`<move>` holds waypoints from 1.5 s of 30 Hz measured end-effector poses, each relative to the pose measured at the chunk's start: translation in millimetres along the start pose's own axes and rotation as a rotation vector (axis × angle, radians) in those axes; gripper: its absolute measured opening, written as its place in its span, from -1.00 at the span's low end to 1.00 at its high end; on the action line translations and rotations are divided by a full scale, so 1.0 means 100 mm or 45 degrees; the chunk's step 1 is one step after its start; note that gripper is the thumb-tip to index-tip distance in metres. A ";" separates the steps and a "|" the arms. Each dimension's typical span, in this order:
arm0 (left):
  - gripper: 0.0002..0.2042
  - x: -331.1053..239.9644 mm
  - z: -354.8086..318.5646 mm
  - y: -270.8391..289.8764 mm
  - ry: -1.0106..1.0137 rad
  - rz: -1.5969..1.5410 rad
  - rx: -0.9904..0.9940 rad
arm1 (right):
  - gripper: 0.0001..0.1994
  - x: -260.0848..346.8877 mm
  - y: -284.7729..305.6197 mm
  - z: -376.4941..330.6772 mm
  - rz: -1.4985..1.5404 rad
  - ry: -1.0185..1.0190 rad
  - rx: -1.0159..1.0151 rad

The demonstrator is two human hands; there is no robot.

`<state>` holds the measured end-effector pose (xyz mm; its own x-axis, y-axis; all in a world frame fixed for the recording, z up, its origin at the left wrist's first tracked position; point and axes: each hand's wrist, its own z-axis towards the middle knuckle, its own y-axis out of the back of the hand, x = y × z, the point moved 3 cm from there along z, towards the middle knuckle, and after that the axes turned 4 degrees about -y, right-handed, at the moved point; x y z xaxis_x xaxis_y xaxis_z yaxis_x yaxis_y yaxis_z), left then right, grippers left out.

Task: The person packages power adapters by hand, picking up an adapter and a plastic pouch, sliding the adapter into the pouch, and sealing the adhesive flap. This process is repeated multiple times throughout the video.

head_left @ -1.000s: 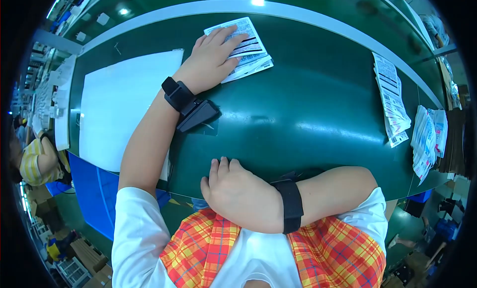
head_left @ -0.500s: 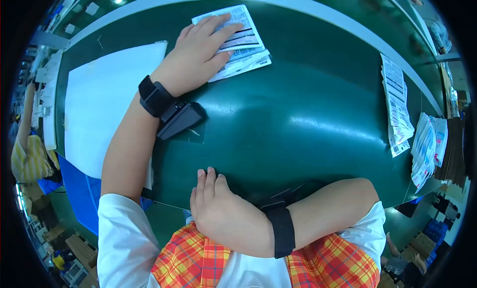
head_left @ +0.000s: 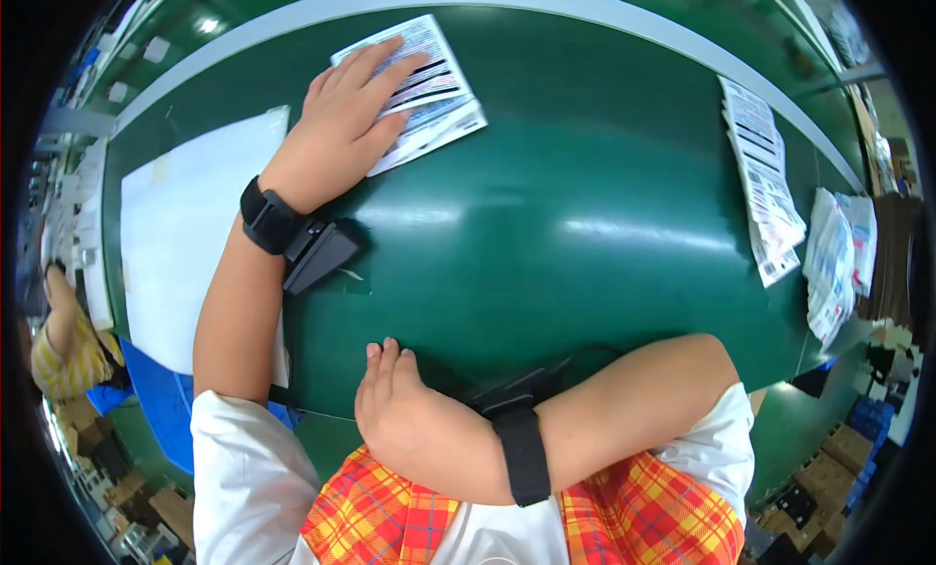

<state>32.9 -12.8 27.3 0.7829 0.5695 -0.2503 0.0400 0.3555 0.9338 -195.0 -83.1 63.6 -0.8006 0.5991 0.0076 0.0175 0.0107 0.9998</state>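
White printed leaflets (head_left: 436, 126) lie in a small, slightly fanned stack toward the far side of the green desk (head_left: 546, 272), left of centre. Over them rests the left hand (head_left: 331, 136), palm down, its fingers (head_left: 398, 76) spread and extended rather than curled into a grip. At the near edge is the right hand (head_left: 414, 424), back upward, fingers straight and close together; whether its palm touches the desk, I cannot tell. A large white sheet (head_left: 195, 233) lies left of the leaflets. Far right, a long fanned bundle of papers (head_left: 760, 165) lies near pale packets (head_left: 829, 263).
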 end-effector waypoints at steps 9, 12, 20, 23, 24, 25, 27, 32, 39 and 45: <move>-0.45 0.22 -0.09 -0.11 -0.023 0.009 0.059 | -0.71 0.10 -0.22 0.27 0.225 0.245 0.096; -0.44 0.27 -0.14 -0.10 -0.030 0.047 0.077 | -0.76 0.05 -0.38 0.38 0.130 0.277 0.019; -0.47 0.25 -0.06 -0.14 -0.075 -0.019 0.076 | -0.76 -0.02 -0.34 0.35 0.081 0.367 0.050; -0.47 0.34 -0.05 -0.13 -0.051 -0.047 0.082 | -0.76 -0.03 -0.33 0.39 0.081 0.396 0.001; -0.47 0.35 -0.04 -0.14 -0.057 -0.049 0.089 | -0.76 -0.03 -0.33 0.40 0.086 0.393 0.022; -0.48 0.36 -0.03 -0.15 -0.073 -0.044 0.078 | -0.76 -0.03 -0.33 0.40 0.091 0.393 0.042; -0.48 0.36 -0.03 -0.15 -0.097 -0.034 0.052 | -0.76 -0.04 -0.33 0.39 0.101 0.396 0.060; -0.48 0.33 -0.03 -0.15 -0.097 -0.043 0.060 | -0.76 -0.05 -0.32 0.35 0.106 0.427 -0.004; -0.48 0.30 -0.02 -0.13 -0.104 -0.018 0.066 | -0.76 -0.08 -0.32 0.36 0.150 0.416 -0.013; -0.46 0.32 -0.05 -0.14 -0.054 -0.052 0.056 | -0.78 -0.11 -0.26 0.34 0.146 0.416 -0.017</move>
<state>54.1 3.8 5.2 0.8056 0.5230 -0.2784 0.0992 0.3443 0.9336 -165.9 -62.7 36.6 -0.9433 0.3081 0.1231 0.1121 -0.0534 0.9923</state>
